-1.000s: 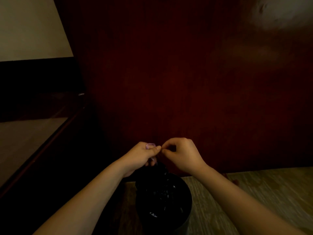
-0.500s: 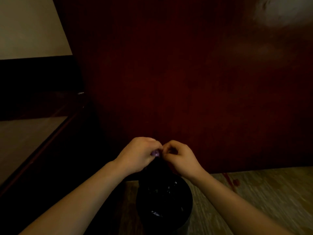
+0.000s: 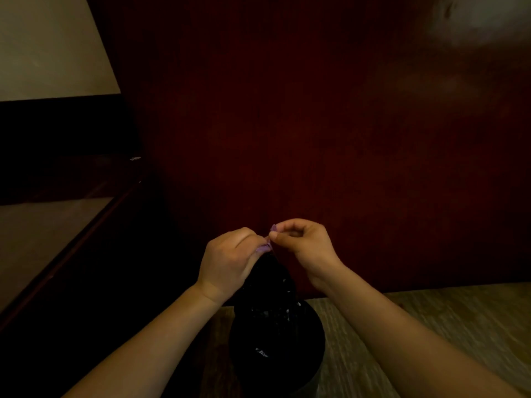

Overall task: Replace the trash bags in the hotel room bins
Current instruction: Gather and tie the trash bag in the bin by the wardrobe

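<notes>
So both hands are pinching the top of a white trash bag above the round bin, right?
No, the trash bag is black, not white. The head view shows the left hand and right hand pinching its top above the round bin.

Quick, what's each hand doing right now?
Left hand: closed, pinching the top of the bag.
Right hand: closed, pinching the same bag top.

Dim light. I see left hand (image 3: 230, 261) and right hand (image 3: 306, 249) pinching the gathered neck of the black trash bag (image 3: 271, 282), fingers (image 3: 275, 234) close together, above the round dark bin (image 3: 275, 351) on wood-grain floor (image 3: 431, 326). Dark red panel (image 3: 287, 139) behind.
</notes>
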`<move>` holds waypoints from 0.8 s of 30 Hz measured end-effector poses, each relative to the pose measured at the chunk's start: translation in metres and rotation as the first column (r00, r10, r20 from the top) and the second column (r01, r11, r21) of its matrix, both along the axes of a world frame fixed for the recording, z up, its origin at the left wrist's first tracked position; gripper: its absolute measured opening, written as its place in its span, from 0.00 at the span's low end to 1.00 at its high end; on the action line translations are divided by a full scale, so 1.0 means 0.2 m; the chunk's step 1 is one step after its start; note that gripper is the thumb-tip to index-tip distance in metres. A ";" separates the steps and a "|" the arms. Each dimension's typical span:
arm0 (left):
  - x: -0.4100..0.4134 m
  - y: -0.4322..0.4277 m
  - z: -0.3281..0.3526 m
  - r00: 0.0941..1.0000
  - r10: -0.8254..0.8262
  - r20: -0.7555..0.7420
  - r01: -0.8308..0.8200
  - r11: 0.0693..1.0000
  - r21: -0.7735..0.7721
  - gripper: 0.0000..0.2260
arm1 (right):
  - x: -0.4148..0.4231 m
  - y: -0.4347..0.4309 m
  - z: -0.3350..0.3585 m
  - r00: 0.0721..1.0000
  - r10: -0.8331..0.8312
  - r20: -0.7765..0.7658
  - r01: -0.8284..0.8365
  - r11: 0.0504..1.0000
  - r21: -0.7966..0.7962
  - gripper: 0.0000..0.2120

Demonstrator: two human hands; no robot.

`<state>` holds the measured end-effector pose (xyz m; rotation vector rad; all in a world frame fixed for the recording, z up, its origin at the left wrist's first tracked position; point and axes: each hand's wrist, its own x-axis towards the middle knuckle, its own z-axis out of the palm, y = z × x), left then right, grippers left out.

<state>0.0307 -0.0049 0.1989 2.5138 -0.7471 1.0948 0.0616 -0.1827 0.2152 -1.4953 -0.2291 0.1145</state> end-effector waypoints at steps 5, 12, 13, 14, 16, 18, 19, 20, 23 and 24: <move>-0.04 -0.04 -0.04 0.993 -0.020 -0.115 -0.017 0.949 -0.316 0.10 | 0.01 -0.04 -0.02 0.991 -0.035 -0.131 0.048 0.994 0.098 0.02; -0.22 -0.06 -0.25 1.000 0.021 -0.013 -0.023 0.970 -0.242 0.06 | 0.07 -0.15 -0.08 0.931 -0.131 -0.341 0.219 0.947 0.235 0.06; -0.25 -0.04 -0.32 0.999 0.012 -0.051 -0.022 0.982 -0.187 0.07 | 0.09 -0.18 -0.09 0.910 -0.182 -0.372 0.283 0.929 0.237 0.06; -0.29 -0.01 -0.39 0.995 0.010 -0.096 -0.020 0.994 -0.108 0.07 | 0.11 -0.22 -0.12 0.889 -0.236 -0.393 0.342 0.912 0.226 0.06; -0.34 0.06 -0.54 0.984 0.015 -0.178 0.000 0.997 0.082 0.07 | 0.13 -0.29 -0.17 0.858 -0.331 -0.393 0.420 0.893 0.163 0.06; -0.35 0.11 -0.62 0.974 0.054 -0.219 -0.007 0.978 0.209 0.07 | 0.13 -0.33 -0.23 0.840 -0.389 -0.379 0.460 0.880 0.117 0.05; -0.34 0.12 -0.62 0.971 0.072 -0.228 -0.012 0.967 0.255 0.09 | 0.13 -0.34 -0.25 0.827 -0.409 -0.385 0.484 0.867 0.121 0.05; -0.33 0.12 -0.63 0.968 0.083 -0.237 -0.011 0.957 0.288 0.10 | 0.13 -0.34 -0.28 0.813 -0.425 -0.399 0.510 0.850 0.134 0.05; -0.30 0.12 -0.61 0.935 0.129 -0.332 -0.035 0.961 0.274 0.11 | 0.12 -0.34 -0.31 0.797 -0.420 -0.434 0.517 0.846 0.130 0.04; -0.28 0.12 -0.61 0.907 0.168 -0.387 -0.083 0.970 0.227 0.10 | 0.11 -0.35 -0.32 0.810 -0.392 -0.437 0.485 0.867 0.120 0.03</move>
